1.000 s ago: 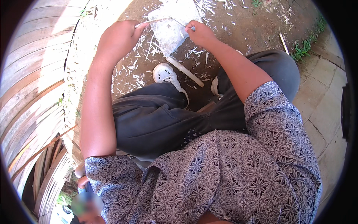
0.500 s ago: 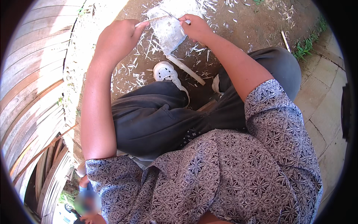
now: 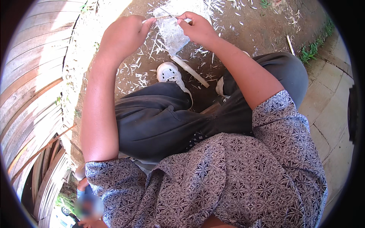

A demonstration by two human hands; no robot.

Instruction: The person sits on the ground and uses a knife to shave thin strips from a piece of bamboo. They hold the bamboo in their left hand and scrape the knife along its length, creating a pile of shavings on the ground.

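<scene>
At the upper left my left hand (image 3: 127, 36) is closed, pinching a thin pale strip (image 3: 162, 17) that looks like wood or bamboo. The strip reaches across to my right hand (image 3: 198, 30), whose fingers are closed round a knife. Only the narrow knife blade (image 3: 168, 12) shows, pointing up and left across the strip; its handle is hidden in my fist. Both hands are raised over a whitish sheet (image 3: 178, 36) on the ground. The gap between them is short.
Pale shavings (image 3: 134, 70) litter the brown soil. A flat stick (image 3: 190, 71) lies beside my white clog (image 3: 167, 73). Curved wooden slats (image 3: 32, 87) rise on the left, and paving (image 3: 323, 102) runs along the right. Another person (image 3: 89, 207) is at the lower left.
My right hand has moved left along the strip with the knife, closer to my left hand. My left hand has shifted slightly right.
</scene>
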